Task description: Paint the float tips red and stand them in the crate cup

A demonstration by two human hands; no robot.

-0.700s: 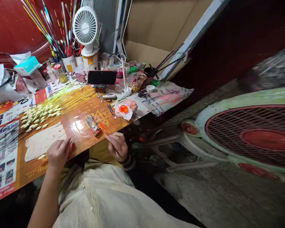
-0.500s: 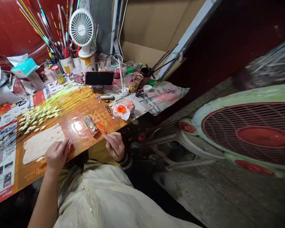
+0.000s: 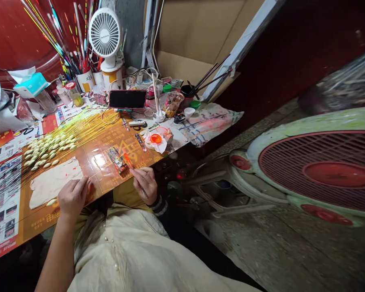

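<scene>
My left hand (image 3: 74, 197) rests at the near edge of the orange table (image 3: 109, 140), fingers curled over a thin stick with a pale float body (image 3: 52, 201) beside a whitish cloth (image 3: 53, 181). My right hand (image 3: 145, 183) pinches a thin brush with an orange tip (image 3: 128, 160), which touches near a small paint-smeared block (image 3: 117, 158). A row of white float bodies on yellow sticks (image 3: 48, 149) lies to the left.
A small dish of orange paint (image 3: 155, 139) sits on paper. A black phone (image 3: 127, 99) stands on a holder, with a white desk fan (image 3: 105, 34) and cups of coloured sticks (image 3: 85, 81) behind. A large floor fan (image 3: 316, 170) stands at the right.
The view has shifted a little. My right hand with the brush moved slightly left and up toward the small block. My left hand has stayed put.
</scene>
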